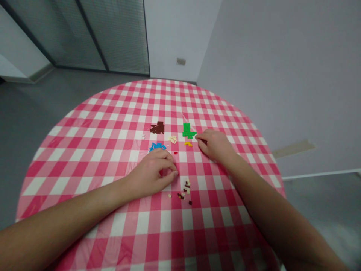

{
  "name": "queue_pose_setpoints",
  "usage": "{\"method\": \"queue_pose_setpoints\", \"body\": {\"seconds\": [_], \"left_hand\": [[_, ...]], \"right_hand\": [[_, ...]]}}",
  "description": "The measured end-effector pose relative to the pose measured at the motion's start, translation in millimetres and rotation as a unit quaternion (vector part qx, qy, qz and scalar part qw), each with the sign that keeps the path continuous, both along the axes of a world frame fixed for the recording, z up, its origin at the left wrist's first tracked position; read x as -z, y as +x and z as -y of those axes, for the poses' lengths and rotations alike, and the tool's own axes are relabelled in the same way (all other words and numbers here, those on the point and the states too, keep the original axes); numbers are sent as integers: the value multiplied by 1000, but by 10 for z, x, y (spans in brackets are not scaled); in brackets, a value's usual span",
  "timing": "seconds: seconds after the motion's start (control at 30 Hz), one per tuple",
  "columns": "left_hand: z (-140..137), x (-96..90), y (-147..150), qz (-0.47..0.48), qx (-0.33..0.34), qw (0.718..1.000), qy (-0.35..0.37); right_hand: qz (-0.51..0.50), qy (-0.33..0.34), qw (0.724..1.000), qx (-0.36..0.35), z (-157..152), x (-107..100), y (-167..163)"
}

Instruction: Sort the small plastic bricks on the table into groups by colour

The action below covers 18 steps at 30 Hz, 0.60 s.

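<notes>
My left hand point(158, 169) rests low over the table just in front of the blue bricks point(157, 146), partly covering them. Its fingers are curled, with thumb and index tips together; whatever may be between them is too small to make out. Beside the right edge of the green bricks point(187, 130) is my right hand point(214, 145), fingertips pinched together near the tabletop. I cannot see what it holds. Small loose brown and cream pieces point(185, 190) lie scattered in front of my left hand, towards me.
Dark brown bricks point(158, 128) lie in a cluster at the back left. Cream pieces point(173, 139), yellow pieces point(188, 143) and a tiny red piece point(176, 153) sit between the hands. A red-and-white checked cloth point(126, 233) covers the round table; a wall point(282, 75) stands at the right.
</notes>
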<state>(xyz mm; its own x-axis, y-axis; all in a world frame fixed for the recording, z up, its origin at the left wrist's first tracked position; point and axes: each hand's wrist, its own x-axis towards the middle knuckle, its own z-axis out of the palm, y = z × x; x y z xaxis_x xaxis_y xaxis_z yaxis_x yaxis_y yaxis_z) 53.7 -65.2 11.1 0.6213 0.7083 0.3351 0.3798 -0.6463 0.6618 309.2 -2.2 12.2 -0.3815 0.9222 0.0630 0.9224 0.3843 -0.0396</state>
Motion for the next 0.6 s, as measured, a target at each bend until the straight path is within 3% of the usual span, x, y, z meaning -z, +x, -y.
{"method": "queue_pose_setpoints", "body": {"seconds": [0.23,0.6], "left_hand": [[3,-16,3,5,2,1000,-8],[7,-26,-2,-4,0,1000,-5]], "right_hand": [[52,-7,999,3,63,-58,-112],[38,6,999,21,73,-74,-93]]}}
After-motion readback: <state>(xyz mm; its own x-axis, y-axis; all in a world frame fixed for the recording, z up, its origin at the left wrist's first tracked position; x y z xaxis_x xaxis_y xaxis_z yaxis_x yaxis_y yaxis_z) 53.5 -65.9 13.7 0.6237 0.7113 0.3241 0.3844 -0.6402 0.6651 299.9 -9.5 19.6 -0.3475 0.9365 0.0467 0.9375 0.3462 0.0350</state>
